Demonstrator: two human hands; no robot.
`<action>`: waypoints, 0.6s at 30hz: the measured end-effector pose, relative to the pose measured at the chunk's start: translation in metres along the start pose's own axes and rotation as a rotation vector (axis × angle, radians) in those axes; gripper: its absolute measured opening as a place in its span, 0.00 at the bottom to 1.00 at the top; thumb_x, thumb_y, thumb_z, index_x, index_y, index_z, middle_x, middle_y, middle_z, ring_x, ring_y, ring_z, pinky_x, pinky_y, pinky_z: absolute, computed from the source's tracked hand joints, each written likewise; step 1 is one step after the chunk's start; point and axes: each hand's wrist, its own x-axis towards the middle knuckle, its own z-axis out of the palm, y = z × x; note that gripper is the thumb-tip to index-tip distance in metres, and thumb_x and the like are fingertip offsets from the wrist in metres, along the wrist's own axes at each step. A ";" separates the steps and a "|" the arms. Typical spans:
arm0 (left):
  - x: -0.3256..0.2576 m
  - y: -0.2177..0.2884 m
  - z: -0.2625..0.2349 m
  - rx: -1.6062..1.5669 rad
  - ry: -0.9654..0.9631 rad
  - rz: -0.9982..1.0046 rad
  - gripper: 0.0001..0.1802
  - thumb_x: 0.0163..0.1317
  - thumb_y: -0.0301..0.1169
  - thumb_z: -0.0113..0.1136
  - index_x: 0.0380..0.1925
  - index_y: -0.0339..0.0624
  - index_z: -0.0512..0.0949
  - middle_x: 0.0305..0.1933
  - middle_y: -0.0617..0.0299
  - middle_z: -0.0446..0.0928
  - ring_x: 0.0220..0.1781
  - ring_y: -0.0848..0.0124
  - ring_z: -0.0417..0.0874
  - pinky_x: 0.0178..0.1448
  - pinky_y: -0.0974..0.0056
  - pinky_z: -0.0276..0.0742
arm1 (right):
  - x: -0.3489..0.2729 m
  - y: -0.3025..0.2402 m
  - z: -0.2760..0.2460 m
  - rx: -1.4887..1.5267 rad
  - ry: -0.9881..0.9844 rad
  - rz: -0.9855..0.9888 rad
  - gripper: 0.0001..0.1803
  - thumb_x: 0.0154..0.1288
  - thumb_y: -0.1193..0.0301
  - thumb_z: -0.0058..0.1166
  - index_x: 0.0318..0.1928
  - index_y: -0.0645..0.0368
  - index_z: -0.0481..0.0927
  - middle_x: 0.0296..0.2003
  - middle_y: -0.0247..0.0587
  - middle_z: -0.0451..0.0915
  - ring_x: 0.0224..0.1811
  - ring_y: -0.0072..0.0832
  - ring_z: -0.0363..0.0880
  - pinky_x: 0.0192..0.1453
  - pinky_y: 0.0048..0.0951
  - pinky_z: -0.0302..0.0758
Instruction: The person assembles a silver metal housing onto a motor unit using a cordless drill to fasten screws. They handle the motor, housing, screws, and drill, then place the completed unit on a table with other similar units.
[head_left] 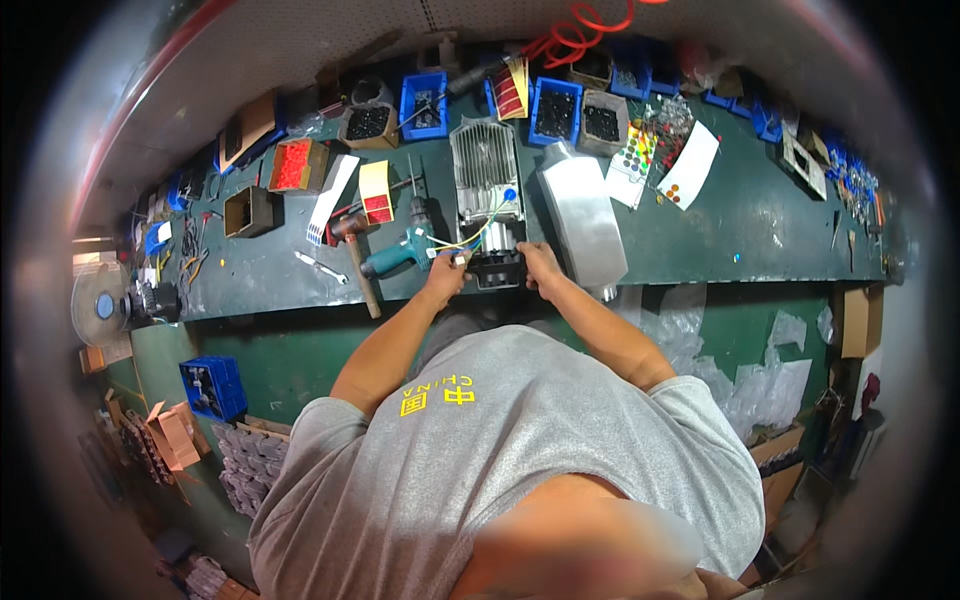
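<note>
A finned silver metal housing (484,155) lies on the bench in front of me. At its near end sits a black, ribbed part (497,272) with a shiny metal cylinder behind it. My left hand (447,275) is closed at the left edge of the black part, fingertips partly hidden. On its right edge my right hand (540,268) grips with bent fingers. Thin yellow and blue wires (462,243) run from a blue round piece (509,195) on the housing toward my left hand. Right of my right hand lies a smooth silver metal cover (583,215).
Left of the housing lie a teal power drill (398,252), a hammer (357,262) and a wrench (321,267). Blue bins (424,104) and boxes of small parts line the back. Sticker sheets (689,165) lie at the right. A red coiled hose (580,35) hangs above.
</note>
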 end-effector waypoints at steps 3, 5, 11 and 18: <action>0.001 0.001 0.001 0.022 0.002 0.012 0.19 0.72 0.48 0.58 0.46 0.44 0.74 0.23 0.64 0.74 0.16 0.80 0.68 0.19 0.72 0.63 | -0.001 -0.007 0.000 -0.017 0.000 0.035 0.24 0.64 0.54 0.57 0.51 0.57 0.71 0.25 0.31 0.64 0.19 0.23 0.64 0.18 0.29 0.66; 0.007 -0.006 -0.004 0.050 0.008 0.022 0.19 0.72 0.49 0.57 0.46 0.44 0.74 0.23 0.64 0.75 0.17 0.80 0.68 0.19 0.72 0.63 | 0.003 -0.007 0.003 -0.021 -0.014 0.052 0.25 0.61 0.53 0.57 0.51 0.57 0.71 0.26 0.32 0.64 0.19 0.24 0.64 0.18 0.30 0.65; 0.009 0.001 -0.010 0.025 -0.039 0.022 0.20 0.72 0.49 0.57 0.44 0.43 0.74 0.24 0.64 0.76 0.17 0.80 0.69 0.19 0.72 0.64 | 0.003 -0.008 0.005 -0.032 0.008 0.061 0.22 0.62 0.54 0.57 0.49 0.54 0.72 0.25 0.31 0.63 0.18 0.24 0.62 0.18 0.31 0.63; 0.012 -0.002 -0.018 0.029 -0.097 0.039 0.20 0.70 0.50 0.60 0.46 0.44 0.76 0.25 0.63 0.78 0.19 0.79 0.72 0.20 0.71 0.66 | -0.010 -0.007 0.017 0.002 0.045 0.048 0.20 0.63 0.55 0.56 0.49 0.51 0.70 0.26 0.31 0.61 0.18 0.23 0.61 0.20 0.31 0.60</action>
